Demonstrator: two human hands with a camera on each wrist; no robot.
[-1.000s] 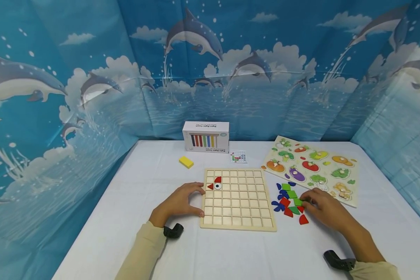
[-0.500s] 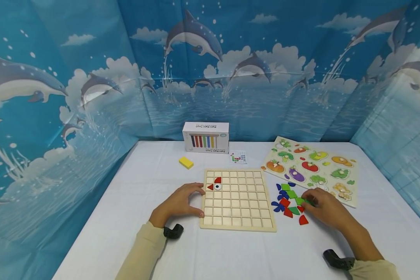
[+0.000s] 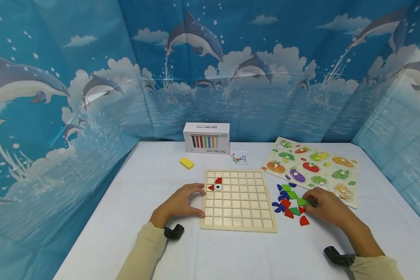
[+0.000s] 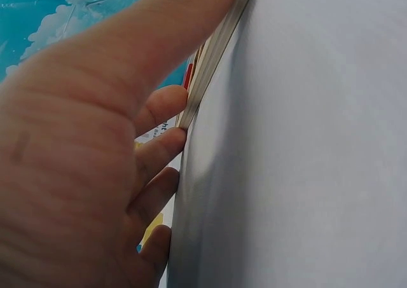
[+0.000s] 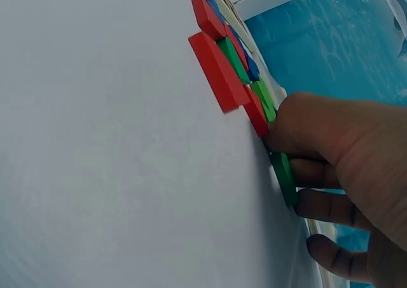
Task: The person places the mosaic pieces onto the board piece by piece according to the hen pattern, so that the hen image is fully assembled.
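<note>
My left hand (image 3: 180, 202) touches the left edge of a wooden grid board (image 3: 238, 202), thumb and fingertips spread along its rim. On the board sit a red triangle (image 3: 211, 187), a red quarter-circle (image 3: 218, 181) and a white eye tile (image 3: 218, 187). To the board's right, my right hand (image 3: 323, 204) bends its thumb and fingers around green pieces at the side of a loose pile. A light green square (image 3: 301, 202) lies at the thumb and index tips. A dark green block (image 5: 284, 178) shows under the fingers in the right wrist view; I cannot tell which one is gripped.
Blue leaf shapes (image 3: 279, 207), red pieces (image 3: 304, 221) and green squares (image 3: 292, 195) lie in the pile. Behind it rests a vegetable puzzle board (image 3: 325, 165). A white box (image 3: 207, 138), a pattern card (image 3: 238, 158) and a yellow block (image 3: 187, 163) are at the back.
My right hand has shifted slightly right, and the light green square has slid right with it. A dark green piece now shows beneath the fingers. My left hand stays at the board.
</note>
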